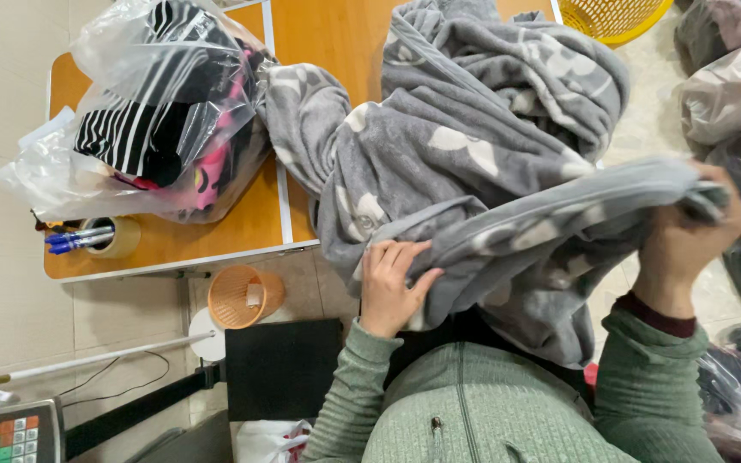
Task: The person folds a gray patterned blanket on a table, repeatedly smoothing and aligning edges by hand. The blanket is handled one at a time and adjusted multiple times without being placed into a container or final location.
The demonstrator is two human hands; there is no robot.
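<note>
Grey fleece blanket [473,146] with pale rounded shapes, heaped over the near right end of the wooden table [336,34] and spilling past that table's front edge toward the green-sleeved body.

Left hand [390,283] just off the table's front edge: palm laid flat on a folded band of the blanket, fingers [388,255] extended and spread, thumb hooked under the fold. Pressing rather than clenched.

Right hand [688,236] well to the right of the table, raised: fingers curled tight around a bunched edge of the blanket, cloth drawn taut between the two hands. Fingertips buried in the fabric, so exact grip not visible.

On the table's left portion: clear plastic bag [143,103] stuffed with striped black-and-white and pink clothing, touching the blanket's left side. At the table's front left corner: roll of tape [117,236] with blue pens [75,240] lying across it.

Below the table's front edge, on the floor: small orange basket [242,296]. Beyond the table's far right corner: yellow basket [611,17].
</note>
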